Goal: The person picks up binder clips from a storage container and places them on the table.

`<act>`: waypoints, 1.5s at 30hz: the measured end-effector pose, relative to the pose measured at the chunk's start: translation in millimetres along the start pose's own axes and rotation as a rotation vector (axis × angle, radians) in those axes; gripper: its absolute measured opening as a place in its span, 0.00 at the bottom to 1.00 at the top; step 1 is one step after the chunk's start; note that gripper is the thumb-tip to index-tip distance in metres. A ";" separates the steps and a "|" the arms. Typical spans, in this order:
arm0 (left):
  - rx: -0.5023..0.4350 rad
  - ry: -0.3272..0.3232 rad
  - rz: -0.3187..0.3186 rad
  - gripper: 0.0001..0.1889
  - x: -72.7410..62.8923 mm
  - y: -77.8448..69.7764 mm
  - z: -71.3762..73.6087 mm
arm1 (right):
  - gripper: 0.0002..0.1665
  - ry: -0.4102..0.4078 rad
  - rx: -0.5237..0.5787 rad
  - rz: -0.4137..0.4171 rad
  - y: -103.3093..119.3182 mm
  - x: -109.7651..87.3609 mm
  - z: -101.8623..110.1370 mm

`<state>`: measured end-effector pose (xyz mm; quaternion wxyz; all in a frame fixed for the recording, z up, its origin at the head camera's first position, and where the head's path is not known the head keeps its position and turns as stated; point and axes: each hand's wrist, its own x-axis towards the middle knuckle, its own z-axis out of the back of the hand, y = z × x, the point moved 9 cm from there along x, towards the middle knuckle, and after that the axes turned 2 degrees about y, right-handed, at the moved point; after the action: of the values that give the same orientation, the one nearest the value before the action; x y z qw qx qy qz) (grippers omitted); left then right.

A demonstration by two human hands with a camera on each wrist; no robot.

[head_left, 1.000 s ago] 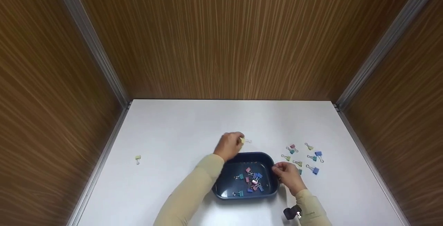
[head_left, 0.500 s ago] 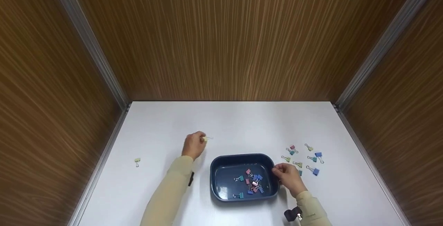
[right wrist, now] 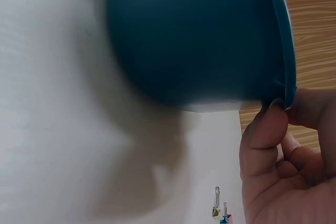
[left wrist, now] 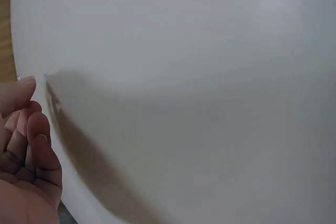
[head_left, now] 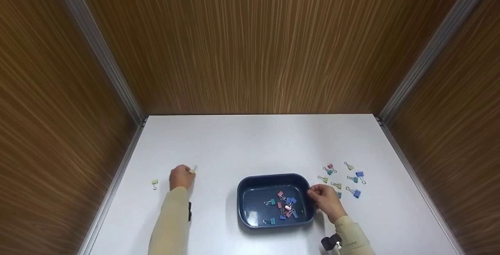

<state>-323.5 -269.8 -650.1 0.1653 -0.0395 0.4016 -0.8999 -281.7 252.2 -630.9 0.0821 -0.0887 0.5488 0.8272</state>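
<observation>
Between thumb and fingers my left hand pinches a yellow binder clip, over the left part of the table. Left of that hand lies another yellow binder clip. In the left wrist view the curled fingers show, while the held clip is mostly hidden. My right hand grips the right rim of a dark blue tray, thumb and finger on either side of the edge in the right wrist view. Several pink, blue and teal binder clips lie inside the tray.
Right of the tray, several loose binder clips in yellow, teal, blue and pink are scattered on the white table. Wood-grain panels stand at the back and both sides.
My left hand has moved left from above the tray's far edge, carrying the yellow binder clip toward the one at the left. The right hand stays on the tray rim.
</observation>
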 end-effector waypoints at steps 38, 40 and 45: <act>-0.061 0.095 -0.393 0.15 -31.2 -173.5 -39.0 | 0.06 0.016 -0.002 0.000 1.2 11.6 -10.0; -0.043 0.124 -0.424 0.15 -37.7 -185.9 -47.6 | 0.05 0.017 -0.001 0.000 2.9 11.7 -10.3; -0.002 0.200 -0.482 0.16 -50.7 -210.4 -71.1 | 0.05 0.021 -0.009 -0.009 4.7 12.9 -11.3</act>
<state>-346.2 -71.5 -540.1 -0.0946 -0.0450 0.3959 -0.9123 -294.7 240.5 -634.0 0.0796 -0.1001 0.5456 0.8282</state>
